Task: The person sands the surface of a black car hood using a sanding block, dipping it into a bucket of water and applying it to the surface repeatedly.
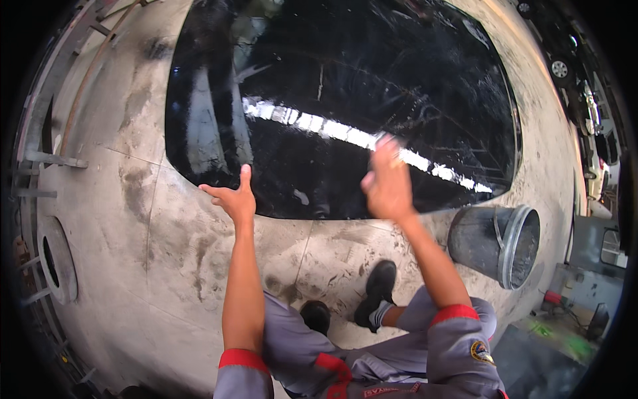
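Pale, smudged concrete (179, 266) spreads around a large glossy black panel (332, 179), which lies ahead of the person and mirrors a bright strip of light. At its near edge, toward the left corner, the left hand (236, 199) has its thumb and fingers spread apart; whether it presses on the edge I cannot tell. Over the near right part, hiding a patch of the surface, the right hand (389, 183) is blurred, fingers extended and uncurled; contact is unclear.

Just beside the panel's near right corner sits a dark grey bucket (475, 243), its mouth showing toward the right and a thin handle (498, 228) against its side. What it contains is too dim to make out. Between bucket and left forearm, dark shoes (379, 282) occupy the floor close to the near edge. Farther out, a tyre-like ring (64, 266) and metal rails (56, 159) line the left; parked vehicles (561, 70) line the right.
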### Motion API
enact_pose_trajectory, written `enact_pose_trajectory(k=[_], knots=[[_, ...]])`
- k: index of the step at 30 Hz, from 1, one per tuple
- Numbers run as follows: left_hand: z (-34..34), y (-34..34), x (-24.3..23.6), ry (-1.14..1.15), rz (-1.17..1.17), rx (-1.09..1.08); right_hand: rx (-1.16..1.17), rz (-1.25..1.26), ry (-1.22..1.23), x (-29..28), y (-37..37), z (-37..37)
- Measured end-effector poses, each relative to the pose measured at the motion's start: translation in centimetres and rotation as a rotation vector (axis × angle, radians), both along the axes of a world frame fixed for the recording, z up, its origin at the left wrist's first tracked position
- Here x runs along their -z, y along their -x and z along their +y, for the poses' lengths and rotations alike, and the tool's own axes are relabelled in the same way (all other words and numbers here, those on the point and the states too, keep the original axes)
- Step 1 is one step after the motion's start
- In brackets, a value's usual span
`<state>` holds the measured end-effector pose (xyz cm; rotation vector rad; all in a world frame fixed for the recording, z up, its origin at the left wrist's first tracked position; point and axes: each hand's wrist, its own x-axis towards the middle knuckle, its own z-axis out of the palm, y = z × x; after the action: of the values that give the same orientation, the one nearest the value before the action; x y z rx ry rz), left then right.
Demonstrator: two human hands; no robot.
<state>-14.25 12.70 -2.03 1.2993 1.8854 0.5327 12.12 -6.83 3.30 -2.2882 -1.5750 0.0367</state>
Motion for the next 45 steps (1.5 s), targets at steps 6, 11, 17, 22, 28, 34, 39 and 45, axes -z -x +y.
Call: enact_pose_trajectory(k=[6,11,17,22,28,34,39,45], knots=[[0.6,-2.6,-0.7,-0.011,-0.013,-0.011,0.055,-0.227,-0.081,-1.0,-8.4,5.6],[1.1,-1.4,-0.8,0.037,0.080,-0.029,-0.132,-0.181,0.050,-0.6,-9.4,5.0],[0.7,-2.8,-1.8,0.146,0.060,-0.053,-0.221,-0.205,0.080,-1.8,-12.7,6.2],[0.9,-2.0,-0.3,0.058,0.120,0.037,0.113,-0.234,0.027,-0.7,-21.3,16.3],[1.1,-0.8,-1.0,0.097,0.265,0.083,-0.236,-0.006,0.208,-2.4,-8.2,4.4],[0.6,-1.7,0.6,0.039,0.217,0.112,0.072,-0.190,0.030,-1.4,-20.0,20.8],[0.3,0.0,-2.0,0.100,0.243,0.107,-0.355,0.032,0.158,-2.8,-4.4,10.1],[0.9,-1.5,0.6,-0.026,0.181,0.135,-0.012,-0.190,-0.079,-2.2,-20.1,24.3]])
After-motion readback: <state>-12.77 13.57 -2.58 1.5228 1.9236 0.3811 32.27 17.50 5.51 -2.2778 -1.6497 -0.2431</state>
